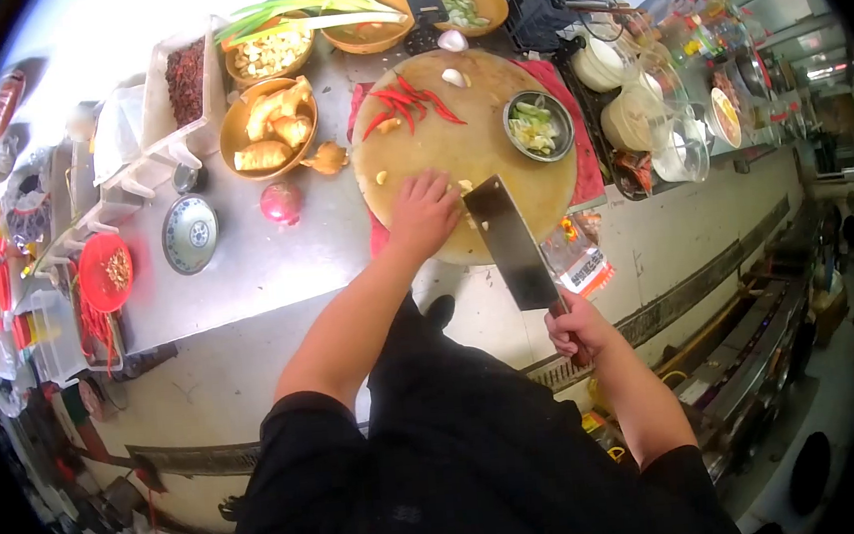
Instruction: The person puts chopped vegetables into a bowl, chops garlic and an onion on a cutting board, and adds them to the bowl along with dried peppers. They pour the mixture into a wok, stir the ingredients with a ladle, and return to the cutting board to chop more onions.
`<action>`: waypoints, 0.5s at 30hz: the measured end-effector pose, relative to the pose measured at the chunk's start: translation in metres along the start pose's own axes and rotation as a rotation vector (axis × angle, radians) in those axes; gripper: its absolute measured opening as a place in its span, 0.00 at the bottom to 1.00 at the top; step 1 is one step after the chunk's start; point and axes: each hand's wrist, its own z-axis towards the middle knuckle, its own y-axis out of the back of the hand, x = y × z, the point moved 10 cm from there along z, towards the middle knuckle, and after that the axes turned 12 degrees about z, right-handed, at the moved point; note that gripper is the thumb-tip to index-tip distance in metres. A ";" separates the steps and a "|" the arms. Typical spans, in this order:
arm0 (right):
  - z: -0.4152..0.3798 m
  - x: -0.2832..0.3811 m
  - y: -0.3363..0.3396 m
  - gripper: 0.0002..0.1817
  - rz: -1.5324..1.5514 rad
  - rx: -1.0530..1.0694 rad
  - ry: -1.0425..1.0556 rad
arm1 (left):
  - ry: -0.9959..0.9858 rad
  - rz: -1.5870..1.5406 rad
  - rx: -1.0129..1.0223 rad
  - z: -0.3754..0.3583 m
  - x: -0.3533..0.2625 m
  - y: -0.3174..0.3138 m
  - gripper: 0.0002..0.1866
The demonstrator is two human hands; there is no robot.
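Observation:
My right hand [577,327] is wrapped round the handle of a broad cleaver [514,245], whose blade reaches over the front right part of the round cutting board [492,76]. My left hand [425,212] rests on the board's front left part, fingers pointing forward; whether something lies under it is hidden. Small pale garlic pieces [467,186] lie between its fingertips and the blade. Several red chilies [404,98] are spread on the board's back left. A steel bowl of chopped green and pale pieces [538,127] sits at its right. Garlic bulbs [453,77] are near the back.
Left of the board are a bowl of ginger [271,129], a red onion [282,204], a patterned dish [190,234] and a red plate [105,272]. Bowls and spring onions [326,9] line the back. Containers [635,110] stand right; a plastic packet [579,255] is near the board's front right.

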 end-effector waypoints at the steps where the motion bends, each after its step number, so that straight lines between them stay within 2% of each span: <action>1: 0.001 0.009 0.005 0.37 -0.056 -0.015 0.030 | 0.004 -0.003 -0.002 0.002 0.002 -0.006 0.17; 4: 0.006 0.033 0.011 0.36 -0.132 -0.064 0.097 | -0.009 -0.043 -0.031 0.003 0.002 -0.021 0.14; 6: 0.008 0.046 0.012 0.36 -0.166 -0.099 0.130 | -0.080 -0.130 0.151 0.002 -0.006 -0.036 0.16; 10: 0.005 0.038 -0.010 0.40 -0.232 -0.083 0.140 | -0.037 -0.314 0.165 0.001 -0.011 -0.017 0.20; 12: 0.007 0.040 -0.021 0.44 -0.453 -0.106 0.233 | 0.112 0.010 0.030 -0.005 0.010 0.002 0.23; 13: 0.009 0.039 -0.025 0.44 -0.451 -0.104 0.233 | 0.110 0.012 0.032 -0.007 0.017 0.004 0.23; 15: 0.008 0.043 -0.037 0.45 -0.591 -0.096 0.294 | -0.078 0.031 0.111 -0.019 0.015 -0.004 0.25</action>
